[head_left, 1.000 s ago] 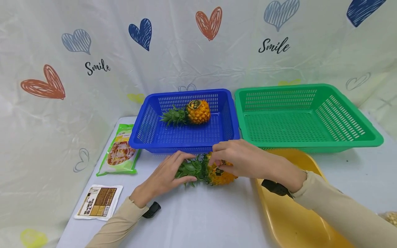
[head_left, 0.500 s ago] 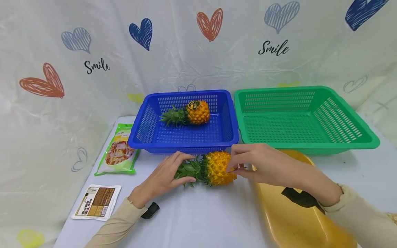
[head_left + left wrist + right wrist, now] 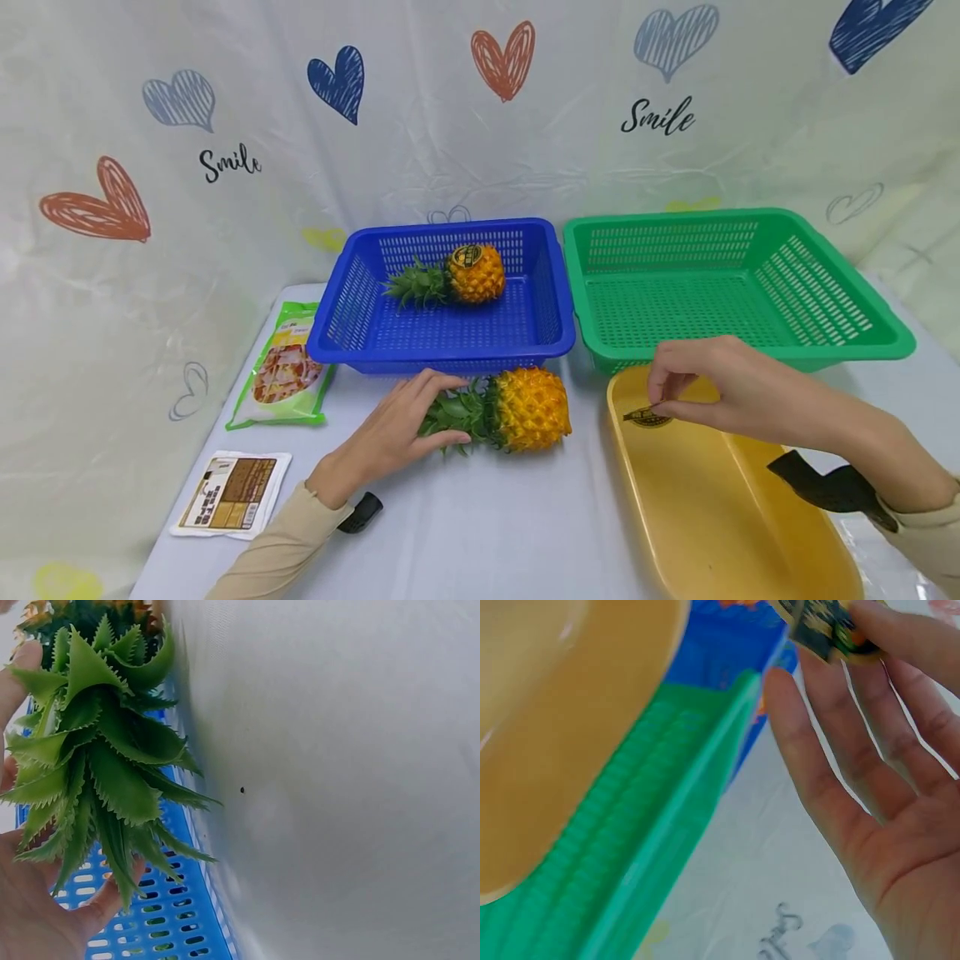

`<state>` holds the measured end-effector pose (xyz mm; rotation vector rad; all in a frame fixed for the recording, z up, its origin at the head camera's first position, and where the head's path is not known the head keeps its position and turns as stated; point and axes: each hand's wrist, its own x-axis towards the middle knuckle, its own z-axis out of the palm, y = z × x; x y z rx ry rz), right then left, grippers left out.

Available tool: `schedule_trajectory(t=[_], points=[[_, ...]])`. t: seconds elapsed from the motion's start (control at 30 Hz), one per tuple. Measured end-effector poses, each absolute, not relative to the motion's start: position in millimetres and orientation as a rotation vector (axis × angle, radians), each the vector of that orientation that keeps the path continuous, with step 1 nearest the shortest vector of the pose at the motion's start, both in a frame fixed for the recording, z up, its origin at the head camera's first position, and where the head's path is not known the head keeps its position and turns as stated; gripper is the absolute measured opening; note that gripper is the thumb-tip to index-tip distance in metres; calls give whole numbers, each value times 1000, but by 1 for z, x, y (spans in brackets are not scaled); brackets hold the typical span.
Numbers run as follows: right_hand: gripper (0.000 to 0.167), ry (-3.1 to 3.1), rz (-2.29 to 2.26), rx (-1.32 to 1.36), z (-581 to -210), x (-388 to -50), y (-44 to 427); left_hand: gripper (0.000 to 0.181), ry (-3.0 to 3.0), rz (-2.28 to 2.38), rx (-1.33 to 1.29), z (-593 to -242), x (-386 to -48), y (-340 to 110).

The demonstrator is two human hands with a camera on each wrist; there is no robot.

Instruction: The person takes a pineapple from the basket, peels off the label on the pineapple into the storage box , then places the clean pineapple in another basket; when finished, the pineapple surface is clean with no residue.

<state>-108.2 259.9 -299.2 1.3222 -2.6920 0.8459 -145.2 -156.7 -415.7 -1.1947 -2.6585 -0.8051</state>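
A small pineapple (image 3: 532, 408) lies on its side on the white table, in front of the blue basket, its leafy crown (image 3: 112, 757) pointing left. My left hand (image 3: 401, 425) holds that crown, with thumb and fingers on either side of the leaves. Over the yellow tray (image 3: 637, 525), my right hand (image 3: 712, 387) pinches a dark oval sticker (image 3: 648, 417) with gold print. In the right wrist view the sticker (image 3: 829, 630) sits between thumb and fingers. The pineapple's visible side bears no label.
In the blue basket (image 3: 442, 365) lies another pineapple (image 3: 476, 279) with a sticker on it. The green basket (image 3: 750, 350) adjoins on the right. Two packets, one green-edged (image 3: 285, 367) and one white and brown (image 3: 232, 493), lie at the left.
My right hand has peeled the sticker off the pineapple and carried it right, over the yellow tray. The left hand and the pineapple have stayed in place.
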Motion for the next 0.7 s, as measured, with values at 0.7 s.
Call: schedule_trajectory(t=[0.7], points=[[29, -3142, 944, 1372, -346, -118, 260, 62, -2671, -800, -1197, -415, -148, -156]])
